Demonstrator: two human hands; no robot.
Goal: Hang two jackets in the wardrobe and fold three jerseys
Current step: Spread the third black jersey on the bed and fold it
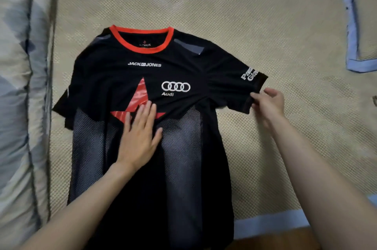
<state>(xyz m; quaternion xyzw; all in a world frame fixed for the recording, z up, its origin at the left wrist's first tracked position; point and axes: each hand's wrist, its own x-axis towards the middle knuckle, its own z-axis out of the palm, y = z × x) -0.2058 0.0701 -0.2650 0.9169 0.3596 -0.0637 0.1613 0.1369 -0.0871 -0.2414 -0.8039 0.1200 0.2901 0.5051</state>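
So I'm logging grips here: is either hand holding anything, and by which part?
The right hand pinches the jersey by its sleeve cuff. The left hand lies flat on it, gripping nothing.

I see my left hand point(140, 137) lying flat, palm down, fingers spread a little and pointing away from me. My right hand point(270, 102) is stretched further out, its fingers closed in a pinch. Both forearms are bare and reach forward from the bottom edge.
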